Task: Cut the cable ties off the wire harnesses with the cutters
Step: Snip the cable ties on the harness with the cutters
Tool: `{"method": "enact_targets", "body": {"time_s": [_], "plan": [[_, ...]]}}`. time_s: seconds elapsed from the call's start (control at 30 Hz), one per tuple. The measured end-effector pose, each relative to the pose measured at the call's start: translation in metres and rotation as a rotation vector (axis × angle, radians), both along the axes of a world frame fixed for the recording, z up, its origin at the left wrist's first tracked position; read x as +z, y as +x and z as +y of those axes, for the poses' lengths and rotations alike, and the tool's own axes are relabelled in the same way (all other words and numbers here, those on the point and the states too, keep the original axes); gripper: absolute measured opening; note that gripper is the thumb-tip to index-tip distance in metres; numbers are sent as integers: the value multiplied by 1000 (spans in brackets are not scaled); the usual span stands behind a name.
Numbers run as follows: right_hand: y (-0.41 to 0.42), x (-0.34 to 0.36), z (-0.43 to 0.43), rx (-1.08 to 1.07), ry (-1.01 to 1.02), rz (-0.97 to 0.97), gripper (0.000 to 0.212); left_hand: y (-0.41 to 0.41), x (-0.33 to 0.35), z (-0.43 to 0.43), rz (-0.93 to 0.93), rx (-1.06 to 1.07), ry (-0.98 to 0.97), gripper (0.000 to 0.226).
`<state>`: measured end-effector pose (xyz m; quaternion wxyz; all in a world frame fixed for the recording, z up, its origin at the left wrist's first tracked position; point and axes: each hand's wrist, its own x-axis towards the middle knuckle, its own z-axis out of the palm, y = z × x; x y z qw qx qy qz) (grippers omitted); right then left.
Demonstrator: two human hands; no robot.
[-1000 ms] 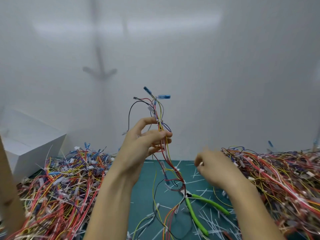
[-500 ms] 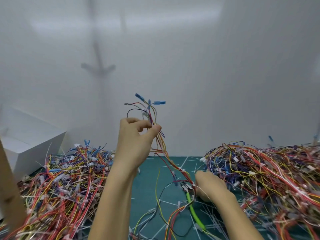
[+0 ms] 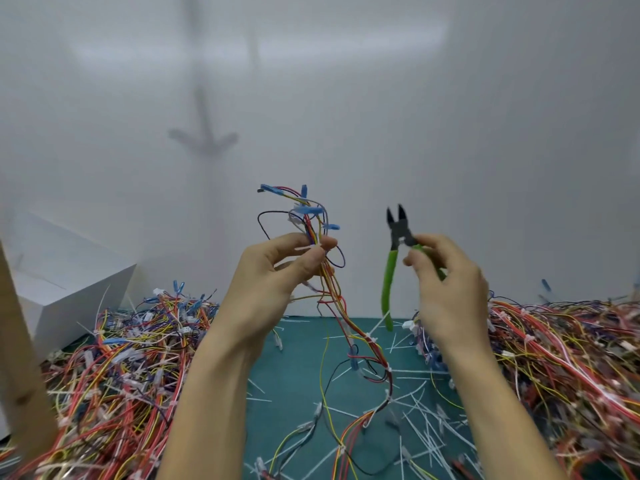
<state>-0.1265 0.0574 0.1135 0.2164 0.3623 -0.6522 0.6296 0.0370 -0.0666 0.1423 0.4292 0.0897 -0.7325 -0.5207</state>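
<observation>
- Directly above the green mat (image 3: 298, 375), in the head camera's view, the left hand (image 3: 273, 282) is pinching a wire harness (image 3: 333, 289) between its thumb and curled fingers, holding it upright.
- The harness's upper end, carrying blue connectors (image 3: 308, 211), is fanning out above the fingers. Its red, yellow and black wires are trailing down onto the middle of the mat.
- Small white cable ties (image 3: 388, 370) are wrapping the harness at several spots along the stretch hanging just over the mat.
- Also raised above the mat, to the right of the harness, the right hand (image 3: 446, 289) is grasping the cutters (image 3: 391, 268). Its fingers and thumb are curling round one green handle close to the pivot.
- The cutters are pointing upward with their dark jaws slightly parted. The other green handle is hanging free, reaching down toward the mat's back edge. The cutters are standing apart from the harness, not touching it.
- Off the mat's left side, a pile of harnesses (image 3: 121, 368) is lying in a red, yellow and blue tangle. Off the mat's right side, a second pile (image 3: 561, 358) is doing the same.
- Thin white tie offcuts (image 3: 426, 420) are lying scattered across the mat, thickest toward its right half.
- Beyond the mat's far left corner, a white box (image 3: 69, 278) is sitting behind the left pile, and a white wall (image 3: 415, 133) is rising behind the mat.
</observation>
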Motion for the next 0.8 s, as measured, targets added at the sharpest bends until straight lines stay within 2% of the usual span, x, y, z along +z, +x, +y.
{"method": "enact_targets", "body": {"time_s": [0.17, 0.4, 0.53, 0.67, 0.8], "plan": [[2, 17, 9, 168, -128, -282, 33, 0, 1, 2, 27, -58, 104, 19], [21, 27, 14, 412, -54, -342, 57, -2, 3, 5, 30, -53, 256, 15], [34, 31, 15, 443, 122, -221, 55, -4, 2, 6, 13, -30, 301, 11], [36, 30, 18, 326, 345, 25, 20, -4, 4, 4, 95, 10, 309, 10], [40, 32, 18, 232, 533, 232, 21, -2, 6, 4, 107, 56, 274, 12]]}}
